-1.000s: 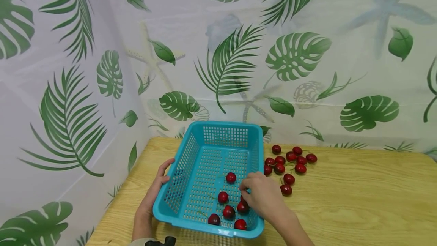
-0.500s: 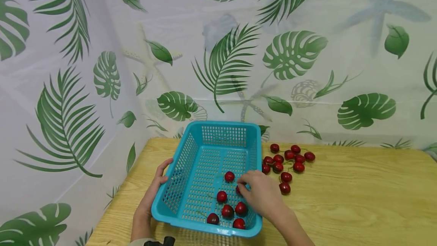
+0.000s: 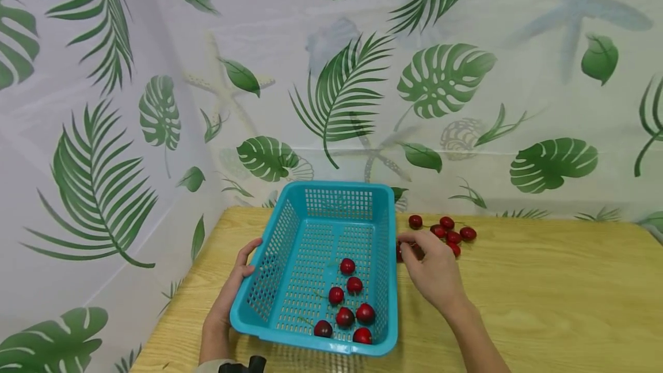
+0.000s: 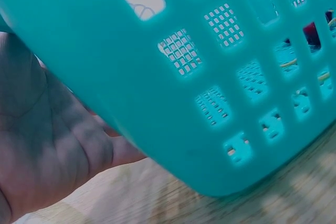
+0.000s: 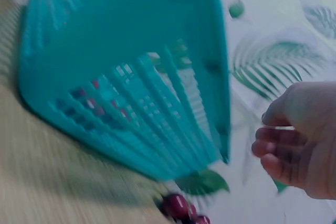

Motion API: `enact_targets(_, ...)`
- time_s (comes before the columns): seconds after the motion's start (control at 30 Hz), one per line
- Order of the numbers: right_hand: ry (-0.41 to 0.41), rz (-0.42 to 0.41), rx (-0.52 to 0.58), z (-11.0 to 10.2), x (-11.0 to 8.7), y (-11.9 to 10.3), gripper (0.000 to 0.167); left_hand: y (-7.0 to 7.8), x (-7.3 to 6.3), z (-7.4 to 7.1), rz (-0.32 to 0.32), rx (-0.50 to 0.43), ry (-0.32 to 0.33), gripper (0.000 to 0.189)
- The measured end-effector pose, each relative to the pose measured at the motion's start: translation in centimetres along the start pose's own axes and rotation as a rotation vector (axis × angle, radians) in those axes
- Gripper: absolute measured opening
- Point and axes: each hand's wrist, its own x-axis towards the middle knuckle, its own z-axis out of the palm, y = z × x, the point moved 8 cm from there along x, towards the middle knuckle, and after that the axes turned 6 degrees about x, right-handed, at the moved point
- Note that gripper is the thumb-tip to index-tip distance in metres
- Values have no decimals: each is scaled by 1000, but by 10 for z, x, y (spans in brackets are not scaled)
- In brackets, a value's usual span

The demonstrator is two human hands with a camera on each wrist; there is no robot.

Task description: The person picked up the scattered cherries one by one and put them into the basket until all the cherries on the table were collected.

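1. Center, on a yellowish wood-grain table (image 3: 544,292): one bright blue rectangular plastic basket (image 3: 305,341) with perforated walls, short end toward the camera.
2. Inside the basket: seven round, glossy, dark-red cherries (image 3: 345,318), gathered toward the near right portion, thin green stems on at least two.
3. Right of the basket, near the table's back edge: at least seven loose dark-red cherries (image 3: 453,237); exact count impossible to tell, partly hidden behind the right hand (image 3: 435,272).
4. At the loose cluster: one right hand, fingers loosely bent, thumb apart, grip released in the right wrist view.
5. At the basket's outer left side: one left hand (image 3: 231,289), touching near the rim; light support or firm clasp, cannot tell, with fingertips partly hidden.
6. Edges and room: basket's far end close to the table's back edge; narrow gap between right rim and right hand; broad stretch of tabletop farther right.
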Motion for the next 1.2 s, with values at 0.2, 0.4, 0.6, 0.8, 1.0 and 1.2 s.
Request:
enact_targets(0.2, -146, 189, -136, -11, -6, 42, 20, -1, -2, -5, 51, 10, -2, 59)
enact_targets(0.4, -297, 255, -275, -23, -13, 75, 26, -9, -9, 0, -40, -75, -12, 58)
enact_targets(0.6, -440, 281, -296, -19, -14, 91, 35, -9, -10, 0, -42, -78, 11, 59)
enact_targets(0.8, -450, 257, -244, -10, -16, 95, 35, -7, -8, 1, -45, -75, 4, 59)
enact_targets(1.0, -468, 310, -223, 1, -19, 94, 20, -4, -5, 2, -49, -87, -7, 59)
enact_targets(1.2, -390, 345, -340, 7, -23, 89, 25, -1, -2, 3, -55, -86, -15, 59)
